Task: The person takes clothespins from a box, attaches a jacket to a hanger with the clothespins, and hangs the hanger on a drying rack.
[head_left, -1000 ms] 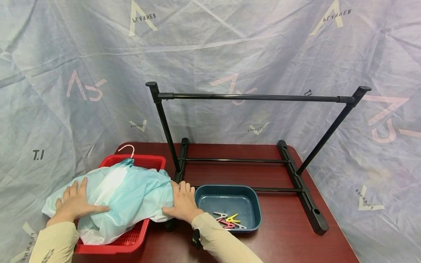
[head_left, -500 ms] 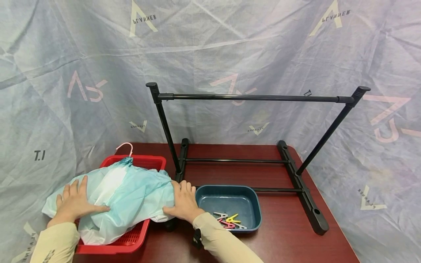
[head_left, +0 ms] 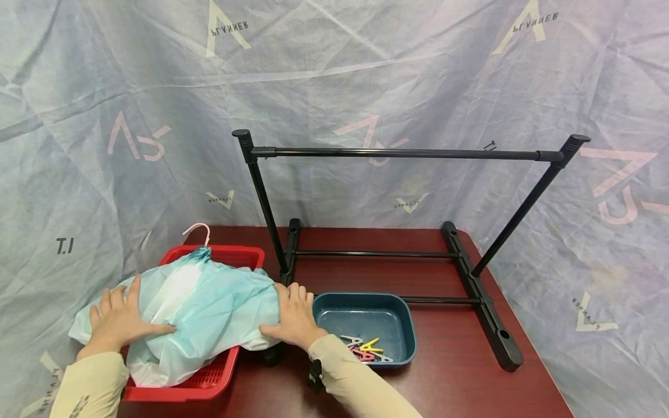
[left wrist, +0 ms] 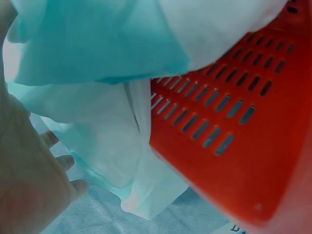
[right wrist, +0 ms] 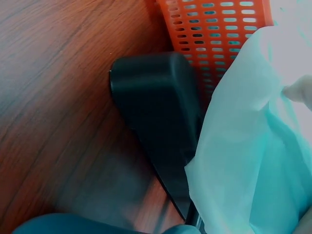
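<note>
A light blue and white garment (head_left: 209, 313) lies bunched over the red basket (head_left: 201, 392). From its collar end sticks up a pale pink hanger hook (head_left: 198, 227). My left hand (head_left: 112, 325) rests with fingers spread at the garment's left side, thumb pointing inward over the cloth. At the right side of the garment, my right hand (head_left: 295, 318) touches the cloth with its fingers extended. In the left wrist view the left hand (left wrist: 29, 180) is beside the draped cloth. Only a thumb tip and a bit of the right hand (right wrist: 302, 91) show in the right wrist view.
A black rack (head_left: 407, 153) stands on the dark red table (head_left: 439, 342), its left foot (right wrist: 151, 92) close to the basket. Right of my right hand is a blue tray (head_left: 360, 319) with several clothespins (head_left: 368, 348). A printed grey sheet (head_left: 334, 75) hangs behind.
The hanger hook has tipped slightly to the left. Both hands stay nearly where they were on the garment.
</note>
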`<action>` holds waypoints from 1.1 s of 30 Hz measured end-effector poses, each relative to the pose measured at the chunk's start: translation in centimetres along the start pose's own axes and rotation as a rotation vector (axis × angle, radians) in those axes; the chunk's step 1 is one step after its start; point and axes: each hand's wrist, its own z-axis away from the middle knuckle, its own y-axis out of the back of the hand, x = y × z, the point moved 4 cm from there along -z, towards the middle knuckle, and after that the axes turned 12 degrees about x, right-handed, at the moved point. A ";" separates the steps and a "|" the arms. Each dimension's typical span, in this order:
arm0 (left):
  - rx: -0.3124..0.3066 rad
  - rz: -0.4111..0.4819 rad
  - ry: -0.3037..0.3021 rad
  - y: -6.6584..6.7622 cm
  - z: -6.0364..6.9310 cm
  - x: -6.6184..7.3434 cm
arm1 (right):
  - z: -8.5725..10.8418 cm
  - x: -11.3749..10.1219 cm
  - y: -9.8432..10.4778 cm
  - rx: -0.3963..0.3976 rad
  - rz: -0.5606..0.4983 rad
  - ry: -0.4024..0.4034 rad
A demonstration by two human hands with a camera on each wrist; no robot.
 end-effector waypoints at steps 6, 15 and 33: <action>0.002 -0.014 -0.006 0.2 0.0 0.2 | -0.2 0.0 0.3 0.018 -0.018 -0.005; 0.018 -0.023 -0.018 0.5 -0.2 0.4 | -0.8 -0.2 1.4 0.028 -0.052 -0.035; 0.030 -0.018 -0.005 0.7 -0.1 0.7 | -1.6 -0.2 3.0 0.083 -0.163 -0.085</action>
